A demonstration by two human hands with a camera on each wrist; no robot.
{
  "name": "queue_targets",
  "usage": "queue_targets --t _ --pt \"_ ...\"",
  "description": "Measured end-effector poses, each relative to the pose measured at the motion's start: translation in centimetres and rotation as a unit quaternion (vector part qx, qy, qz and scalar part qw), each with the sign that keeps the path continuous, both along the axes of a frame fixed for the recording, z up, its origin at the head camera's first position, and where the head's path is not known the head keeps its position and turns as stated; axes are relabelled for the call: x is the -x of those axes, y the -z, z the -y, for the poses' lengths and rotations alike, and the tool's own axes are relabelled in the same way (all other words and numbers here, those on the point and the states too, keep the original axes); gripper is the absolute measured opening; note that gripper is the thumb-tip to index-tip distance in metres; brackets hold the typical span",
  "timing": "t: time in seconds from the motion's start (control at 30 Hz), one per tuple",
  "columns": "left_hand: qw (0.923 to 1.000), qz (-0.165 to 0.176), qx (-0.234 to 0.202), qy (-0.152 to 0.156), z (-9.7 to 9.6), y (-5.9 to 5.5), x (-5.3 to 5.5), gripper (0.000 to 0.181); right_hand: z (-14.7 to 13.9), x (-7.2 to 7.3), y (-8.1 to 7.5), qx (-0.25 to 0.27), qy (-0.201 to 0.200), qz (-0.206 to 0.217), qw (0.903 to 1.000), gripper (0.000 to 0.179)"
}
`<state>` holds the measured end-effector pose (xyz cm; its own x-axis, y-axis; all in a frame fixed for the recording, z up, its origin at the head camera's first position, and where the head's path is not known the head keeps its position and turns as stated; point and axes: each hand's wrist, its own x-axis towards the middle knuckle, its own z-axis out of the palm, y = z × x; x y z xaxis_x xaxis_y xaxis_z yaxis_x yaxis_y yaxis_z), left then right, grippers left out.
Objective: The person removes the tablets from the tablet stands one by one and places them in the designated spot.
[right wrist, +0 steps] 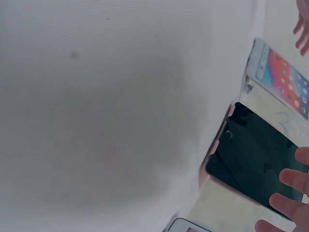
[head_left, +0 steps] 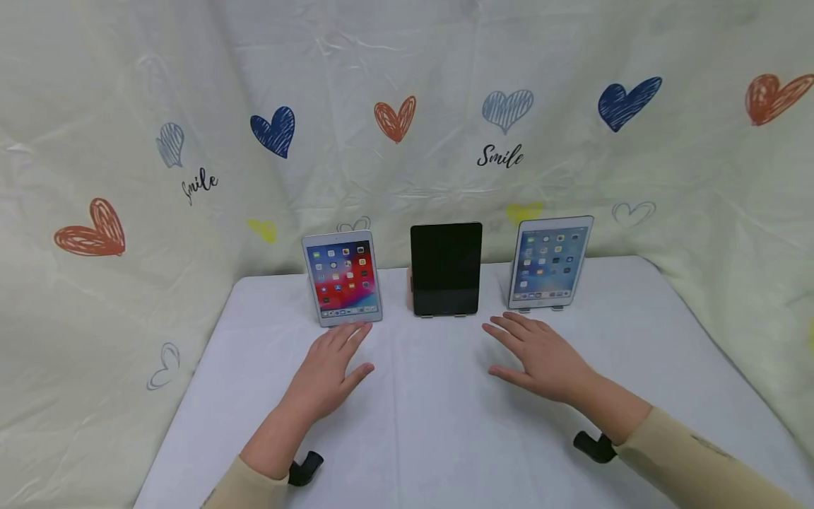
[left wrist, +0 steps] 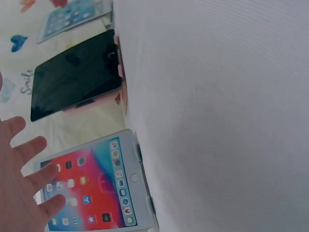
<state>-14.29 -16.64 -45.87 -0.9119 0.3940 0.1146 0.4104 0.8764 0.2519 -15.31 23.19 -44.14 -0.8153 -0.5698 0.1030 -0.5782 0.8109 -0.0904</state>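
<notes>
Three tablets lean upright on small stands in a row at the back of the table. On the left is a white tablet [head_left: 343, 277] with a red and blue home screen. A black tablet [head_left: 446, 268] with a dark screen stands in the middle, on a pinkish stand [left wrist: 124, 92]. The right one is a white tablet [head_left: 550, 261] with a pale blue home screen. My left hand [head_left: 331, 367] hovers in front of the left tablet, fingers spread, holding nothing. My right hand [head_left: 540, 357] hovers in front of the gap between the black and right tablets, fingers extended and bare.
A white cloth covers the table [head_left: 432, 424]. Behind it hangs a pale curtain [head_left: 445, 63] printed with hearts and "Smile". Black wrist-worn pieces [head_left: 307, 468] show under both forearms, near the beige sleeves [head_left: 693, 459].
</notes>
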Motion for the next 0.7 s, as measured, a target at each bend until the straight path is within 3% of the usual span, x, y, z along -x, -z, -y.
queue_targets --t 0.27,0.7 --pt "0.9998 0.005 -0.01 -0.018 0.0 -0.3 0.2 0.073 1.1 0.6 0.1 -0.002 0.003 0.015 0.9999 0.079" --pt "0.9991 0.002 -0.02 -0.036 0.5 -0.3 0.4 0.073 3.0 1.2 0.1 0.022 -0.019 0.005 0.9996 0.074"
